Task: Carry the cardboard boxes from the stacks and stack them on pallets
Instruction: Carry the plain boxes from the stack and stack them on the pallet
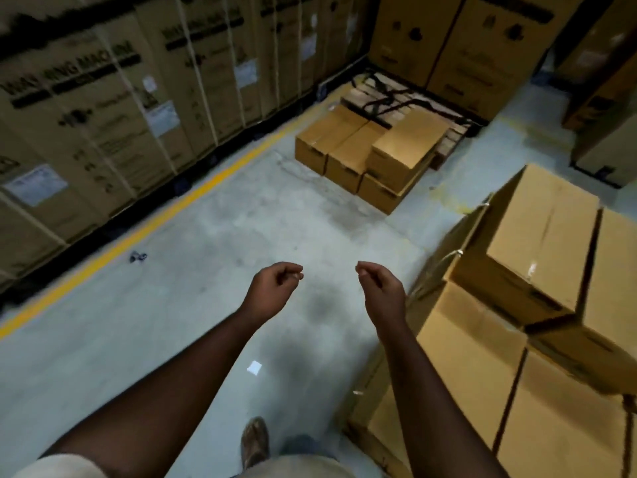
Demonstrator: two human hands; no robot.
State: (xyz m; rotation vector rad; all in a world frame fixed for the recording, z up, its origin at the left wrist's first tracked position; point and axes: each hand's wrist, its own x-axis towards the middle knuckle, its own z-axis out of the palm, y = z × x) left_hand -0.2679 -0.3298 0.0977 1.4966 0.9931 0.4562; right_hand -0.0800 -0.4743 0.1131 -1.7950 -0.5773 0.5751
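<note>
Both hands empty, top box (408, 148) on pallet (451, 139), long axis twd back-right

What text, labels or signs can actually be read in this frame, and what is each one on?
"WASHING MACHINE": large print on the tall cartons along the left wall, partly smeared by motion blur.
White stickers on those cartons: too blurred to read.
Dark print on the tall cartons at the back: unreadable.
Small boxes on the pallet: nothing readable.

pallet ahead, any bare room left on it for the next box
Yes. The pallet shows bare slats behind the small boxes, up to the tall cartons, though black straps lie loose there. Its front edge is crowded, one box already stacked on top. Both hands are empty.
</note>
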